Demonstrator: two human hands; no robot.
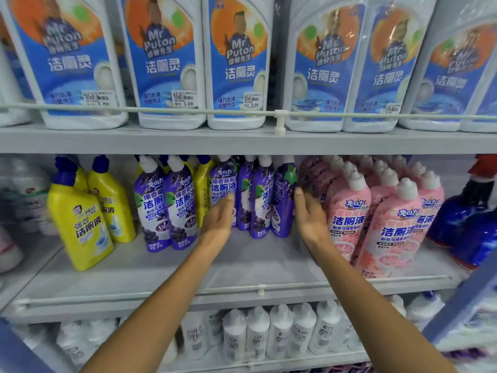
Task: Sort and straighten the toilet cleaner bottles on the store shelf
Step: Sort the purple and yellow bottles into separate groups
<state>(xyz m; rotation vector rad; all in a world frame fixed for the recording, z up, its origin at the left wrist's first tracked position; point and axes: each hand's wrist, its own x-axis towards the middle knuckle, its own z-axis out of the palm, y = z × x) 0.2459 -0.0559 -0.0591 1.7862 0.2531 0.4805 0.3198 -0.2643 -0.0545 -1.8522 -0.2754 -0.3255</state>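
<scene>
On the middle shelf (242,267) stand several purple toilet cleaner bottles (262,195) with white caps, set back from the front rail. My left hand (219,220) reaches in with straight fingers at the left side of this group. My right hand (309,214) is flat with straight fingers at the group's right side. Both palms face inward and neither grips a bottle. Two more purple bottles (166,200) stand further forward on the left. Yellow bottles (80,219) with blue caps lean at the far left. Pink bottles (382,219) fill the right.
Large white and blue cleaner jugs (236,63) line the upper shelf behind a thin rail (279,114). Dark blue bottles (468,219) stand at the far right. White bottles (269,332) fill the bottom shelf. A low front rail (261,290) edges the middle shelf.
</scene>
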